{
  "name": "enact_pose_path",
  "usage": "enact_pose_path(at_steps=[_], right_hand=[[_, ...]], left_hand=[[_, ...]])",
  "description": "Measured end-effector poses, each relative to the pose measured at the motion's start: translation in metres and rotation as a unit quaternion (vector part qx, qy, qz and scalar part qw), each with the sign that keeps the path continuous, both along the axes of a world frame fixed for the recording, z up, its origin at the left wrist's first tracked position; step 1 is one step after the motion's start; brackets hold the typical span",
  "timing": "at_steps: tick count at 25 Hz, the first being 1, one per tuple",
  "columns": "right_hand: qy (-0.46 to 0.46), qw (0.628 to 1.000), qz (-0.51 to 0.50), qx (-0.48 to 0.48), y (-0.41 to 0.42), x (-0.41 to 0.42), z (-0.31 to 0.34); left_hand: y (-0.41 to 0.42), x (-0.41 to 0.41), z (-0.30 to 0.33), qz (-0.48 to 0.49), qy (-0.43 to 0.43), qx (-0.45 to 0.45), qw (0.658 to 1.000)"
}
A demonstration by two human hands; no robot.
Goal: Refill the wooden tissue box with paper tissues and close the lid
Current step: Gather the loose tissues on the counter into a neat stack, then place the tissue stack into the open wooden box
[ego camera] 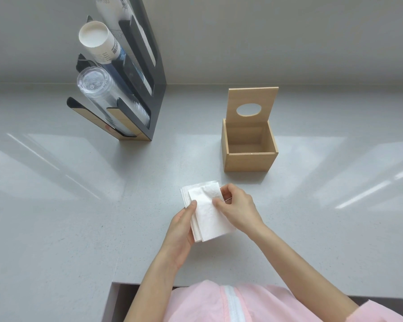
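A stack of white paper tissues (207, 212) is held just above the grey counter, near its front. My left hand (180, 225) grips the stack from its left side and underneath. My right hand (236, 205) pinches the top sheet at its right edge. Behind them to the right stands the wooden tissue box (249, 161), empty inside. Its lid (253, 101), with an oval hole, stands upright at the back of the box.
A black cup dispenser (149, 73) stands at the back left, holding paper cups (98, 40) and clear plastic cups (107, 98). The grey counter (68, 205) ends at a front edge near my pink jacket (242, 303). A grey wall rises behind.
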State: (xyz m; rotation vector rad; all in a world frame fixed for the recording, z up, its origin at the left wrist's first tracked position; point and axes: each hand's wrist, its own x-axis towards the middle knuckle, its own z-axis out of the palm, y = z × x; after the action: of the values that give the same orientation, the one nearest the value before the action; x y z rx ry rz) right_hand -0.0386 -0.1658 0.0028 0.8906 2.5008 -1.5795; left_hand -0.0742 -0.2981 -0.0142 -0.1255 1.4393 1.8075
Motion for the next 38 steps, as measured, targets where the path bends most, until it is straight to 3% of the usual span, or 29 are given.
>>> enact_pose_path(at_steps=[15, 18, 21, 24, 30, 38], right_hand=[[0.023, 0.998, -0.055, -0.033, 0.008, 0.013, 0.004], [-0.008, 0.981, -0.089, -0.172, 0.017, 0.022, 0.003], [-0.026, 0.94, -0.073, -0.333, 0.02, 0.031, -0.002], [0.019, 0.918, -0.081, -0.387, 0.023, 0.037, -0.001], [0.083, 0.927, -0.13, -0.342, 0.061, 0.047, 0.012], [0.054, 0.986, -0.095, -0.127, 0.112, 0.048, 0.025]], left_hand=[[0.014, 0.016, 0.003, 0.053, 0.012, 0.015, 0.998], [0.023, 0.015, 0.009, 0.092, 0.021, 0.043, 0.995], [0.039, 0.015, 0.015, 0.128, 0.032, 0.069, 0.989], [0.054, 0.017, 0.021, 0.145, 0.05, 0.088, 0.984], [0.071, 0.014, 0.024, 0.114, 0.075, 0.107, 0.985], [0.093, -0.008, 0.028, 0.038, 0.113, -0.041, 0.992]])
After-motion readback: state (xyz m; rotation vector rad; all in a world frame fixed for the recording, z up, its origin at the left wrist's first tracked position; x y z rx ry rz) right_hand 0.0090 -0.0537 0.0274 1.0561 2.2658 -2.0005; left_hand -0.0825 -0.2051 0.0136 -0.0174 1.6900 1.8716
